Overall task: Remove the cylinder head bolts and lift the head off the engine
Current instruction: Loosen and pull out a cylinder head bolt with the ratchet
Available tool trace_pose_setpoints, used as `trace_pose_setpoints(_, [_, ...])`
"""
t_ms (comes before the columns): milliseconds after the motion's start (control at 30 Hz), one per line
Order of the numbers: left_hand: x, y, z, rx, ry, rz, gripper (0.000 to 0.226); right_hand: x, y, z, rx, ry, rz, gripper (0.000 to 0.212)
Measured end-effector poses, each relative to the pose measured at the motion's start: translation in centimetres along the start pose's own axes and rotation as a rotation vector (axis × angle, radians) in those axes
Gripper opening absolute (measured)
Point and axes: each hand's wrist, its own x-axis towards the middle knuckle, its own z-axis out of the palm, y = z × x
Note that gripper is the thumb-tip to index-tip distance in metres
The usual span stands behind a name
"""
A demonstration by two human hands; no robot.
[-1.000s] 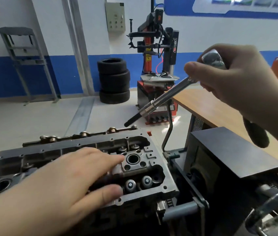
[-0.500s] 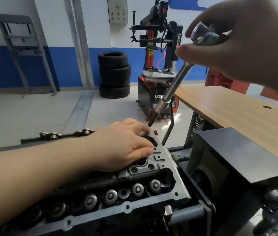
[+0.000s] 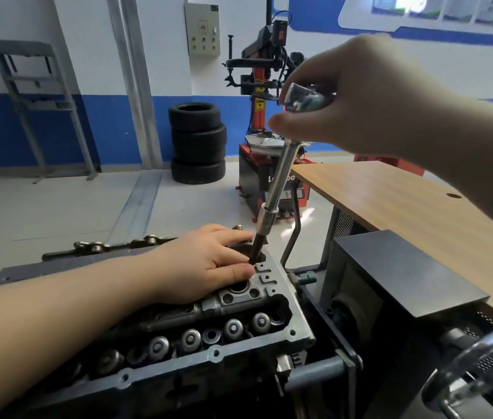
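Observation:
The grey cylinder head (image 3: 281, 325) lies on the engine stand in the lower middle, its valve springs exposed along the near side. My right hand (image 3: 357, 95) grips the chrome head of a ratchet (image 3: 305, 96) from above. Its long extension (image 3: 275, 189) slants down to a dark bit (image 3: 256, 247) that enters a hole at the head's far right corner. My left hand (image 3: 206, 264) rests on the head, fingers extended, thumb and fingertips beside the bit. The bolt under the bit is hidden.
A black metal box (image 3: 402, 276) of the stand sits right of the head, with a chrome handwheel (image 3: 463, 367) at lower right. A wooden table (image 3: 390, 195) stands behind it. A tyre changer (image 3: 269, 86) and stacked tyres (image 3: 198, 143) stand on the floor beyond.
My right hand has tipped the ratchet more upright and lowered it, so the bit now sits in the hole at the head's far right corner. My left hand stays on the head.

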Motion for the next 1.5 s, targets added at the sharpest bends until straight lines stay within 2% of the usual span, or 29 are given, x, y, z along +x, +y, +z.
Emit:
trace_pose_setpoints(67, [-0.2, 0.0, 0.1, -0.001, 0.031, 0.011, 0.052, 1.1, -1.0, 0.3, -0.085, 0.017, -0.029, 0.035])
trace_pose_setpoints(133, [-0.5, 0.0, 0.1, -0.033, 0.082, 0.029, 0.054, 1.6, -0.5, 0.3, -0.046, 0.028, -0.015, 0.034])
trace_pose_setpoints(267, [-1.5, -0.3, 0.2, -0.107, 0.166, -0.01, 0.049, 2.6, -0.2, 0.8, -0.101, 0.056, -0.05, 0.039])
trace_pose_setpoints(433, [-1.9, -0.2, 0.3, -0.107, 0.202, -0.027, 0.044, 2.3, -0.2, 1.7, -0.167, 0.003, -0.09, 0.053])
trace_pose_setpoints(567, [-1.9, -0.4, 0.4, -0.081, 0.231, -0.034, 0.05, 2.3, 0.3, 2.5, -0.113, 0.017, -0.075, 0.049])
trace_pose_setpoints(633, [-1.9, -0.5, 0.4, -0.071, 0.237, -0.036, 0.053, 2.2, 0.2, 2.8, -0.127, -0.017, -0.073, 0.049])
trace_pose_setpoints(733, [-1.7, -0.5, 0.4, -0.066, 0.237, -0.014, 0.042, 2.2, 0.1, 2.9, -0.124, -0.06, -0.075, 0.044])
trace_pose_setpoints(1067, [-1.9, -0.4, 0.3, -0.081, 0.214, -0.036, 0.035, 2.0, -0.5, 1.6, -0.123, -0.028, -0.101, 0.049])
trace_pose_setpoints(1233, [-1.9, -0.3, 0.4, -0.083, 0.222, -0.038, 0.034, 2.1, -0.3, 2.3, -0.108, 0.006, -0.087, 0.039])
trace_pose_setpoints(1500, [-1.8, -0.6, 0.6, -0.09, 0.248, -0.024, 0.034, 2.4, -0.4, 2.1, -0.122, -0.031, -0.096, 0.042])
